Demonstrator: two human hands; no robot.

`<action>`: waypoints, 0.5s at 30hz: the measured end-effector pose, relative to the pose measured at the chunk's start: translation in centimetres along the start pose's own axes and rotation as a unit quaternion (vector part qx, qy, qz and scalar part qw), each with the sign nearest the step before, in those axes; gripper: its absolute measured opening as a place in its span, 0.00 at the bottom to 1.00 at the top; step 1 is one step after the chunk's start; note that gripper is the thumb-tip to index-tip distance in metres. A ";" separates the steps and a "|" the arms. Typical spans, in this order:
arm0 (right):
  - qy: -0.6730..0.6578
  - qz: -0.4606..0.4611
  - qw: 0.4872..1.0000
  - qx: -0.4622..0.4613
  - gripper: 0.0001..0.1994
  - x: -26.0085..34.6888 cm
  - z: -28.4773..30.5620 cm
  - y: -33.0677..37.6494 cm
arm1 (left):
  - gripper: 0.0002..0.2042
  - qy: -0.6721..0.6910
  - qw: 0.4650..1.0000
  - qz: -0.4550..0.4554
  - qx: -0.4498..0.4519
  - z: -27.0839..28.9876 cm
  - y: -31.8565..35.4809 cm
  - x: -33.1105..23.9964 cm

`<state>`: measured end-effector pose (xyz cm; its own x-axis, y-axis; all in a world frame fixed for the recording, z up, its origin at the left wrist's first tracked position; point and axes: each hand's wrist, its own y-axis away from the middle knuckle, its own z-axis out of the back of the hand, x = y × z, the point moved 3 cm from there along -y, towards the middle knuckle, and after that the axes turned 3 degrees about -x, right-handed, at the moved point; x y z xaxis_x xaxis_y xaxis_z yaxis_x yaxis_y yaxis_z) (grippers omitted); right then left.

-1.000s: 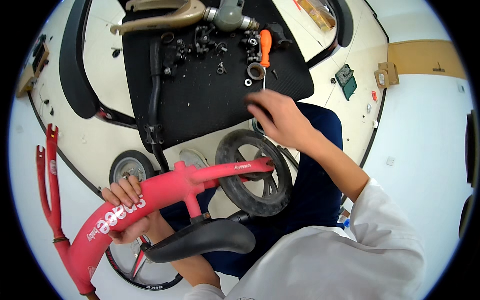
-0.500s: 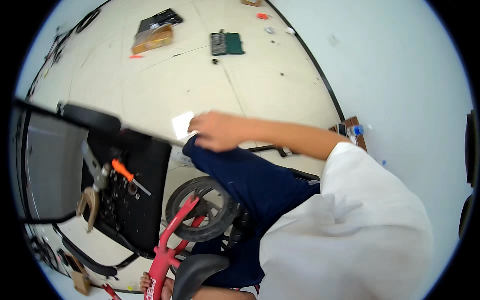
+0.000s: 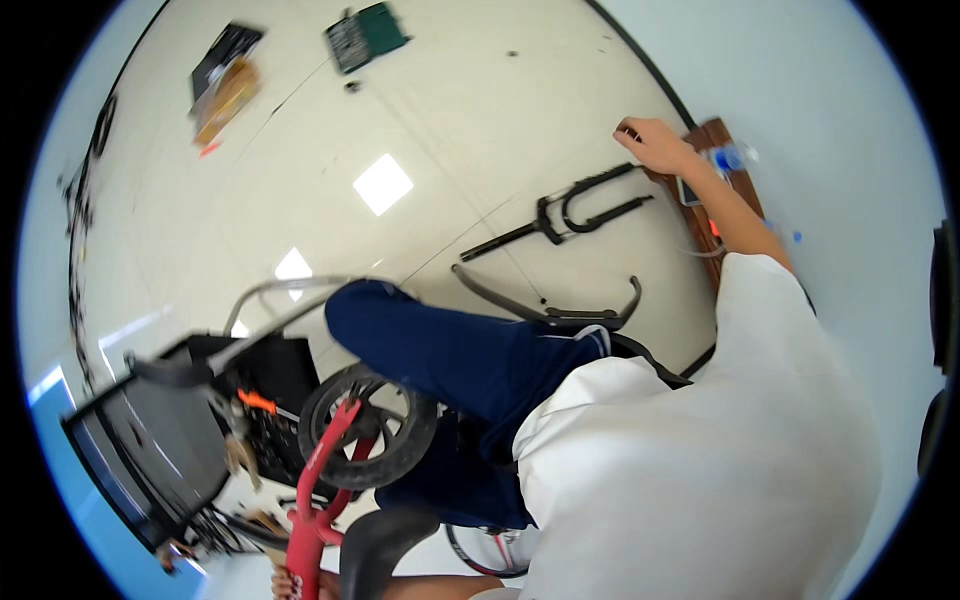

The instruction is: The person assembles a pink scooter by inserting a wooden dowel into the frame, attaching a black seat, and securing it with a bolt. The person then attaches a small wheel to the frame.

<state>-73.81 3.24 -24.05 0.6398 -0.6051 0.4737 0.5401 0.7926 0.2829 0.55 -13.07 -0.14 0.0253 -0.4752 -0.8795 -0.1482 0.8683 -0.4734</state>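
At the bottom, my left hand (image 3: 285, 582) is wrapped round the tube of a small red bike frame (image 3: 305, 545). A black saddle (image 3: 380, 550) shows beside that tube, and a black-tyred wheel (image 3: 425, 430) sits in the red fork next to my legs. My right hand (image 3: 655, 146) is stretched out at the upper right, its fingers loosely bent and apart, with nothing clearly visible in them. It hovers near a brown wooden piece (image 3: 745, 190) by the wall and the end of a black suspension fork (image 3: 550, 218) on the floor.
A black chair seat (image 3: 285, 365) at the left carries an orange-handled screwdriver (image 3: 257, 402) and other tools. A curved chair armrest (image 3: 585, 316) shows beyond my leg. On the far floor are an open green tool case (image 3: 380, 30) and a cardboard box (image 3: 228, 100). A bottle (image 3: 728, 158) is beside the wooden piece.
My right hand has moved from above my knee out toward the wooden piece. The view has turned, bringing the suspension fork and armrest into sight. My left hand still grips the red frame.
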 end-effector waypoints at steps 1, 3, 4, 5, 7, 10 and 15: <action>-0.019 -0.043 0.999 -0.003 0.18 -2.6 -0.4 1.6 | 0.26 -0.003 1.000 0.001 0.019 -1.3 -0.7 0.4; -0.021 -0.138 0.990 0.032 0.21 -7.3 -0.5 4.9 | 0.25 0.000 0.999 -0.002 0.053 -4.3 -1.6 1.2; -0.017 -0.167 0.986 0.001 0.23 -10.9 -1.1 6.9 | 0.25 0.004 0.997 -0.002 0.073 -5.9 -2.0 1.7; -0.024 -0.175 0.984 -0.003 0.23 -12.5 -2.1 6.9 | 0.25 -0.013 0.997 -0.013 0.072 -5.9 -1.2 0.1; -0.041 -0.273 0.960 -0.054 0.22 -17.0 -1.8 13.7 | 0.25 0.017 0.990 -0.013 0.136 -10.4 -3.4 2.2; -0.129 -0.345 0.929 -0.029 0.21 -18.9 -3.0 21.1 | 0.25 0.044 0.979 -0.021 0.200 -14.3 -4.3 2.7; -0.186 -0.367 0.911 0.036 0.20 -18.1 -7.8 31.5 | 0.25 0.084 0.946 -0.066 0.305 -19.0 -6.1 1.5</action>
<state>-64.15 38.60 -30.20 -0.1163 -0.9170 0.3816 0.7024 0.1957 0.6844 -17.30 -21.80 2.36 -0.1620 -0.5572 -0.8144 0.4449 0.6954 -0.5643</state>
